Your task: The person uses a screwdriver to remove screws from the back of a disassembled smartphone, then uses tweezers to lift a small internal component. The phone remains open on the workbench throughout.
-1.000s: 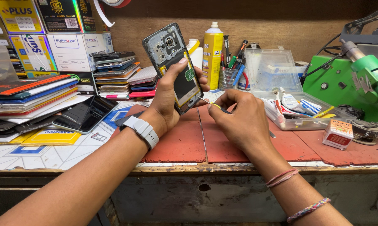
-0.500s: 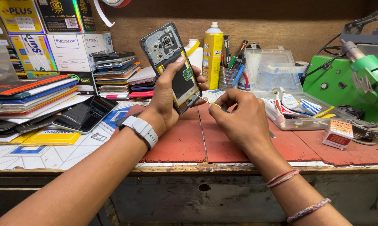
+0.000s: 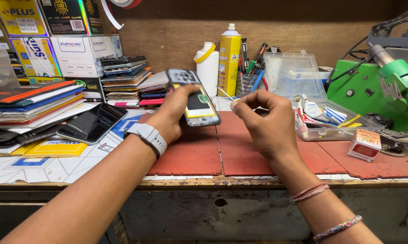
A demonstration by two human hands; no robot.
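Phone (image 3: 196, 100) mid-frame, clamped in left hand (image 3: 174, 115), long axis running up-left; I see right hand (image 3: 265, 119) just right of it, fingers (image 3: 240, 103) pinched together, above the counter (image 3: 258, 156).

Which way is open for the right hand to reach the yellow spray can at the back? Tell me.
Probably yes, straight ahead. The right hand hovers over the red mat, and the yellow spray can stands upright behind it. Only the tool cup beside the can crowds the approach; nothing lies directly between.
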